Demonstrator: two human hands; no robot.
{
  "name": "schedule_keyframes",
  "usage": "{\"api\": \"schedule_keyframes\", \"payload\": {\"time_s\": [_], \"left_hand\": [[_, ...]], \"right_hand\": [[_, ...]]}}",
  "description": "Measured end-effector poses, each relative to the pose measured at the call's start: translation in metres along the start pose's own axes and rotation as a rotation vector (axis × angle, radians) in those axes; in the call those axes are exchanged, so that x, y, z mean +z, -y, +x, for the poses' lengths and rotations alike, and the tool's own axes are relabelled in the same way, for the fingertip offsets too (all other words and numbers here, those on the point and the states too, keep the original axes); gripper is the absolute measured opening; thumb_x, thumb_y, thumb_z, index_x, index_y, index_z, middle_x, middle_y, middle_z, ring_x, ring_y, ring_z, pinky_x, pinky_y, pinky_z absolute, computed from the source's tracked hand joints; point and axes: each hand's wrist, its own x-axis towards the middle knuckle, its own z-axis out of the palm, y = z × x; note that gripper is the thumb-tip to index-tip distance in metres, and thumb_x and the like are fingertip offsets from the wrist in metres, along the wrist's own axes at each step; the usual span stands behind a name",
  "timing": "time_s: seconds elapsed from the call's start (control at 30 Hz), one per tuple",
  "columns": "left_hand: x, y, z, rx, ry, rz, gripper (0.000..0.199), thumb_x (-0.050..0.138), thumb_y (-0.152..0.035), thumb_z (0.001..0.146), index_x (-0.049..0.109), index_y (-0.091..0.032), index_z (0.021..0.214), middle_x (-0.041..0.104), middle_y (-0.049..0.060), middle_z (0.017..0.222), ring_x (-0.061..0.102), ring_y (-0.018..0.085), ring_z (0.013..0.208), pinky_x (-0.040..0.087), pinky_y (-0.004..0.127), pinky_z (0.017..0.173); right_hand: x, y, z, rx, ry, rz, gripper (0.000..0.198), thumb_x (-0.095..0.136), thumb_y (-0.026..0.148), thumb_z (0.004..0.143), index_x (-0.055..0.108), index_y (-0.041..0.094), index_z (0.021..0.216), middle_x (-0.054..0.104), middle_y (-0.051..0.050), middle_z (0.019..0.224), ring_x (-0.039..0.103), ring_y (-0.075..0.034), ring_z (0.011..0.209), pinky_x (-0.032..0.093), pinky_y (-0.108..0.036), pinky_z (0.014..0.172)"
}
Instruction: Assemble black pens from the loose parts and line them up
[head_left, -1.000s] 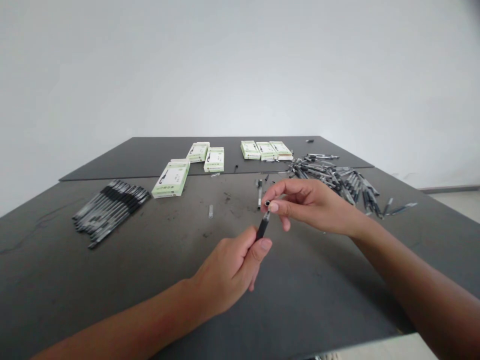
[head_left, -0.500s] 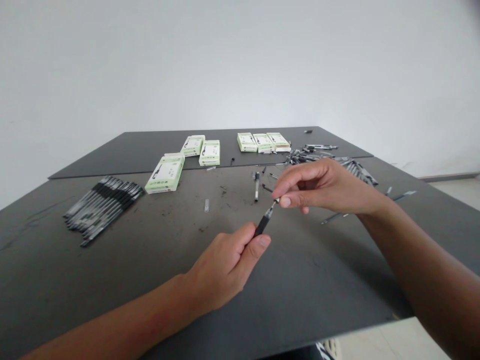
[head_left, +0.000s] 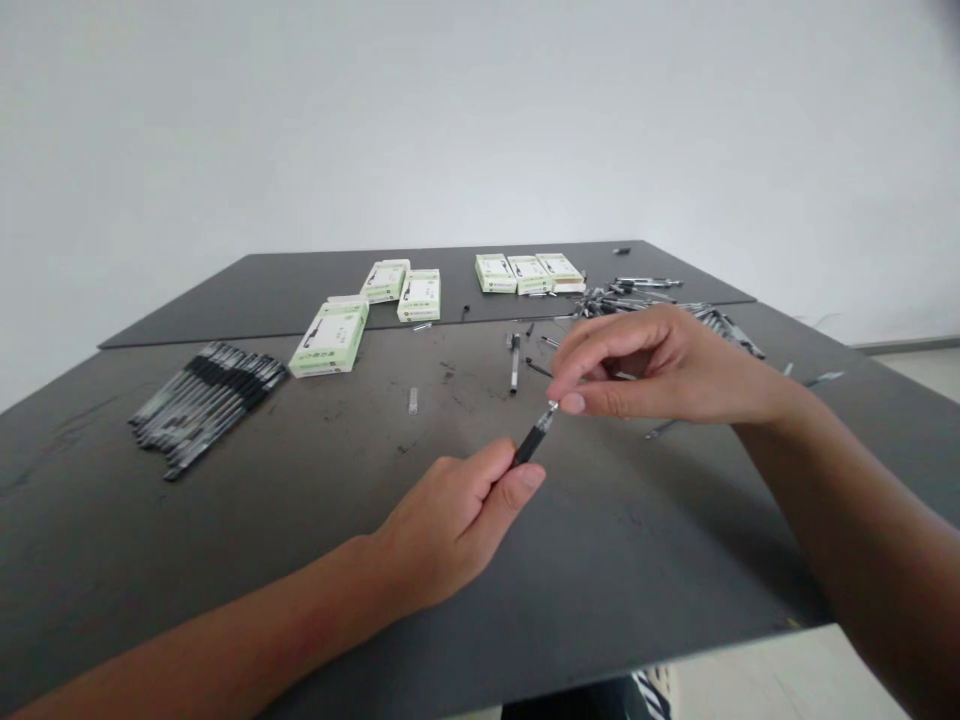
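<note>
My left hand is closed around a gel pen with a black rubber grip and a clear front end, tilted up to the right. At the pen's front end, my right hand pinches a small silvery pen tip between thumb and forefinger. The tip meets the pen's end, though my fingertips partly hide it. Just beyond the right fingertips lies a thin black piece, and a capped pen rests on the table behind it.
A neat row of pens lies at left. Green-and-white pen boxes stand further back, several in all. A loose heap of pens and parts spreads behind my right hand. A clear cap sits mid-table on the dark table.
My view has tilted slightly, so the table's items sit a little higher. Both hands keep their grips, with the right fingers still at the pen's front end.
</note>
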Motion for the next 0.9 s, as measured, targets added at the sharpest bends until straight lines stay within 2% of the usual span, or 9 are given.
{"api": "schedule_keyframes", "payload": {"time_s": [0.27, 0.43, 0.53, 0.63, 0.73, 0.9], "left_hand": [[-0.001, -0.002, 0.0, 0.014, -0.003, 0.008, 0.042, 0.04, -0.05, 0.113, 0.043, -0.025, 0.078, 0.049, -0.009, 0.05, 0.052, 0.012, 0.043, 0.03, 0.024, 0.047], [0.001, -0.002, 0.0, 0.02, -0.022, -0.008, 0.042, 0.041, -0.05, 0.113, 0.043, -0.026, 0.079, 0.049, -0.009, 0.049, 0.053, 0.013, 0.042, 0.03, 0.025, 0.047], [0.001, -0.001, 0.001, 0.03, -0.017, -0.014, 0.042, 0.041, -0.05, 0.113, 0.043, -0.026, 0.079, 0.05, -0.009, 0.047, 0.054, 0.012, 0.04, 0.032, 0.025, 0.047], [0.001, -0.001, 0.001, 0.017, -0.018, -0.037, 0.042, 0.041, -0.05, 0.113, 0.043, -0.026, 0.08, 0.052, -0.01, 0.047, 0.056, 0.012, 0.039, 0.035, 0.024, 0.047], [0.001, -0.001, 0.0, -0.017, 0.006, -0.072, 0.042, 0.037, -0.055, 0.114, 0.045, -0.026, 0.085, 0.055, -0.01, 0.049, 0.06, 0.013, 0.04, 0.039, 0.024, 0.048], [0.002, -0.001, -0.002, -0.007, -0.023, -0.056, 0.044, 0.034, -0.057, 0.115, 0.046, -0.025, 0.087, 0.061, -0.007, 0.052, 0.065, 0.015, 0.049, 0.045, 0.026, 0.056]], "right_hand": [[0.003, -0.002, -0.002, 0.072, -0.035, -0.049, 0.013, 0.085, 0.033, 0.09, 0.086, 0.022, 0.098, 0.072, 0.0, 0.078, 0.049, -0.009, 0.058, 0.035, -0.026, 0.049], [0.006, 0.0, 0.0, 0.097, -0.035, -0.032, 0.016, 0.086, 0.034, 0.088, 0.085, 0.021, 0.098, 0.063, 0.004, 0.063, 0.044, -0.007, 0.051, 0.031, -0.024, 0.045], [0.008, 0.0, 0.0, 0.114, -0.044, -0.025, 0.018, 0.086, 0.035, 0.088, 0.086, 0.021, 0.098, 0.065, 0.004, 0.062, 0.044, -0.007, 0.05, 0.03, -0.024, 0.044], [0.011, -0.001, -0.001, 0.134, -0.065, -0.023, 0.024, 0.087, 0.037, 0.087, 0.088, 0.023, 0.107, 0.075, 0.001, 0.075, 0.048, -0.008, 0.053, 0.034, -0.025, 0.045], [0.014, -0.001, 0.0, 0.122, -0.081, -0.018, 0.025, 0.087, 0.038, 0.088, 0.089, 0.026, 0.109, 0.082, -0.003, 0.09, 0.061, -0.012, 0.064, 0.043, -0.026, 0.051], [0.02, -0.001, 0.005, 0.136, -0.095, 0.063, 0.017, 0.09, 0.037, 0.085, 0.09, 0.027, 0.098, 0.083, -0.003, 0.089, 0.071, -0.016, 0.077, 0.054, -0.028, 0.066]]}}
